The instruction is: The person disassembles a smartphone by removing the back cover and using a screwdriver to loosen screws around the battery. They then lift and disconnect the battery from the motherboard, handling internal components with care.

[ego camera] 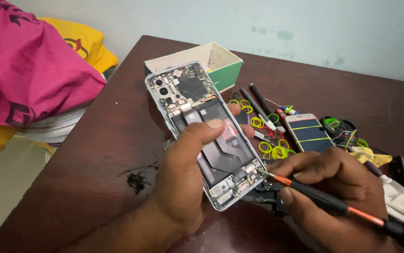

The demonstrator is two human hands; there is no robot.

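Where the dark brown tabletop [117, 140] spreads out beside a pale wall, a heap of pink cloth [29, 65] lies over yellow fabric at its left edge, and a green-and-white cardboard box [211, 63] stands open toward the back. Smaller still is the opened phone [202, 131], held tilted above the tabletop with its back cover off, so the dark battery, the camera modules at the top end and the small boards at the bottom end all show inside a silvery frame.

The left hand [183, 173] closes its grip round the phone's long edges, thumb laid across the battery and fingertips showing at the far side. That seems the sound place to hold it: the frame looks stiff and light, while the bare boards and ribbon connectors appear fragile (best left untouched by fingers), and the smooth metal rim could slip.

The right hand [337, 187] has its grip pinched on a black-and-orange screwdriver [323, 199], whose tip meets the phone's lower right corner.

A second phone [309, 133] lies face up further back, near loose tools and a scatter of yellow-green rubber bands [272, 147]. A small tuft of dark debris [138, 180] sits to the left.
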